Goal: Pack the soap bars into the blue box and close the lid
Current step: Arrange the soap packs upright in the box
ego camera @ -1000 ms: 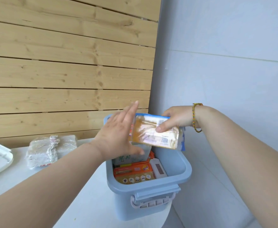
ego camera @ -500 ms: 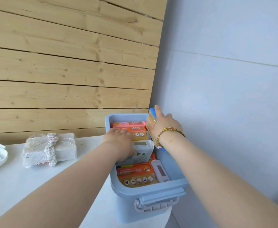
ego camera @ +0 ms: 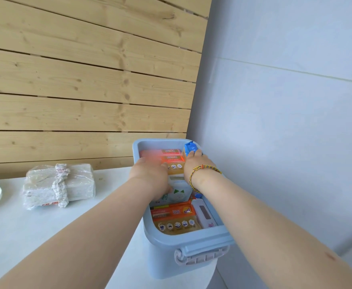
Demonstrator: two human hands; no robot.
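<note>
Home corner: plank wall [ego camera: 87, 80], white table [ego camera: 25, 236].

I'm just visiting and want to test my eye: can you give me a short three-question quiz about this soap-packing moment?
1. True or false: the blue box already has its lid on.
2. Which hand pushes the blue-ended soap pack down at the box's far right corner? A) left hand B) right hand
3. What lies on the white table to the left of the box, wrapped in clear plastic?

Key: 1. False, the box is open. 2. B. 3. A tied bundle of pale soap bars.
</note>
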